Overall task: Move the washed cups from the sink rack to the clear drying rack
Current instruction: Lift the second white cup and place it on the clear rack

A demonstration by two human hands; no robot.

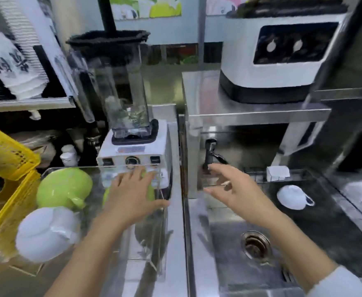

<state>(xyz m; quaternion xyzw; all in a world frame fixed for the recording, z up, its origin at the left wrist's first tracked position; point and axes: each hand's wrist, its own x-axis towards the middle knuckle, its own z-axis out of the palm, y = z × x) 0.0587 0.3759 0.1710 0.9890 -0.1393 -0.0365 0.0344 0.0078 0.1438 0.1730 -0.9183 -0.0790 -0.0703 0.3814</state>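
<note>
The clear drying rack (158, 249) stands left of the sink. A green cup (65, 187) and a white cup (45, 232) lie upside down in it. My left hand (132, 196) rests over a second green cup (151, 192) at the rack's right end, fingers spread across it. My right hand (233, 189) hovers above the sink's left side, fingers apart and holding nothing. One white cup (292, 197) lies upside down on the dark sink rack (325, 221) to the right.
A blender (132, 151) stands right behind the clear rack. A black tap (210, 153) rises at the sink's back edge, near a white sponge (278, 173). The sink drain (256, 246) is below. A yellow crate (6, 174) sits far left, a white machine (278, 56) on the shelf above.
</note>
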